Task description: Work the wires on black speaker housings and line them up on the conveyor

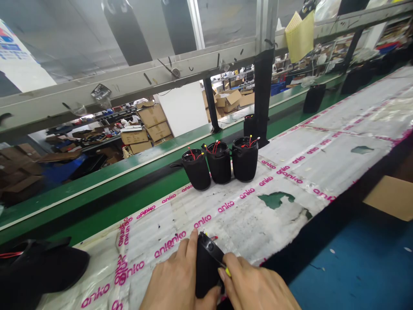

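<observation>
A black fabric-covered, cup-shaped housing (pixel 206 267) lies tilted on the bench just in front of me, with a glossy black rim and a bit of red at its far end. My left hand (pixel 177 275) is closed along its left side, fingers stretched up towards the rim and thumb below. On the right, the bent fingers of my right hand (pixel 250 280) grip the rim. A small yellow piece (pixel 227 272) shows at those fingertips; its kind I cannot tell. Further back, three similar black housings (pixel 218 165) stand upright in a row, red wires and small connectors sticking out.
Taped white sheeting (pixel 238 224) with pink lettering and torn patches covers the bench. Another black housing (pixel 54 267) lies at the near left. Behind runs a green conveyor (pixel 142 181). A metal beam (pixel 129 75) and a black post (pixel 263 94) stand above it.
</observation>
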{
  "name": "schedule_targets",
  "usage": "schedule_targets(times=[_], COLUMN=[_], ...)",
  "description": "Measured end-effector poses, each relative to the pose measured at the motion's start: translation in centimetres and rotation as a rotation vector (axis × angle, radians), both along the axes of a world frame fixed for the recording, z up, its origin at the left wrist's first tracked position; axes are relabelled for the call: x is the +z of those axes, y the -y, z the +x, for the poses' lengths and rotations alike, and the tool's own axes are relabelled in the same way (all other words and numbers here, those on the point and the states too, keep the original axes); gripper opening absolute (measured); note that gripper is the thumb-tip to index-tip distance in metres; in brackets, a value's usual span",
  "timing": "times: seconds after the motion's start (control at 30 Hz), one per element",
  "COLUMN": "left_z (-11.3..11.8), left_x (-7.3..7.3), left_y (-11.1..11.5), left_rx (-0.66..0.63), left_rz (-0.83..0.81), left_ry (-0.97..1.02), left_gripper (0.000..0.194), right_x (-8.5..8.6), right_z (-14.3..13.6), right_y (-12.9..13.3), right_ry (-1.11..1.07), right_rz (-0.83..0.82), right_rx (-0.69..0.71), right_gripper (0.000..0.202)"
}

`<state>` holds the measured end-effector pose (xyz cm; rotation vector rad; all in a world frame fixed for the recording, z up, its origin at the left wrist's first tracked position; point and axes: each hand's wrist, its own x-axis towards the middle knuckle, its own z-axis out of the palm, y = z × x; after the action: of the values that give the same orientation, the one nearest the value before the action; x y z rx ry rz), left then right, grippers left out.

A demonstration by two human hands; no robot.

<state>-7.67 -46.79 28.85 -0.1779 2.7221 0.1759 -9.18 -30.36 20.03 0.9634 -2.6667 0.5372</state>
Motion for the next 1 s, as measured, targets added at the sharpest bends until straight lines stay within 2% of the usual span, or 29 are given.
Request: schedule_targets(times=[0.17, 0.43, 0.67, 0.8, 0.9, 1.0], left_z=[0.2, 0.5, -0.1, -0.5, -0.7, -0.8], left_x=[-0.2, -0.4, -0.4, -0.8, -1.0, -0.8], left_y=[-0.3, -1.3, -1.3, -0.8, -0.7, -0.9], left_rx=[-0.002, -0.016, -0.025, -0.041, -0.047, -0.052], left_rz=[-0.038, -0.170, -0.174, -0.159, -0.156, -0.177], left_ry=[0.003, -0.076, -0.034, -0.048, -0.026, 0.005], left_gripper=[0.098, 0.088, 0.088, 0.087, 0.086, 0.086], right_x=[0.0, 0.5, 0.4, 1.8, 3.6, 5.3], right_z=[0.4, 0.5, 0.1, -0.6, -1.2, -1.5], right_y=[-0.1, 0.2, 0.2, 0.4, 0.9, 1.3], right_ry=[-0.016, 0.015, 0.020, 0.081, 0.180, 0.311], right_rz=[-0.005, 0.076, 0.136, 0.167, 0.269, 0.367], right_rx=[-0.030, -0.044, -0.057, -0.016, 0.011, -0.001], right_gripper=[0.012, 0.012, 0.014, 0.015, 0.016, 0.027])
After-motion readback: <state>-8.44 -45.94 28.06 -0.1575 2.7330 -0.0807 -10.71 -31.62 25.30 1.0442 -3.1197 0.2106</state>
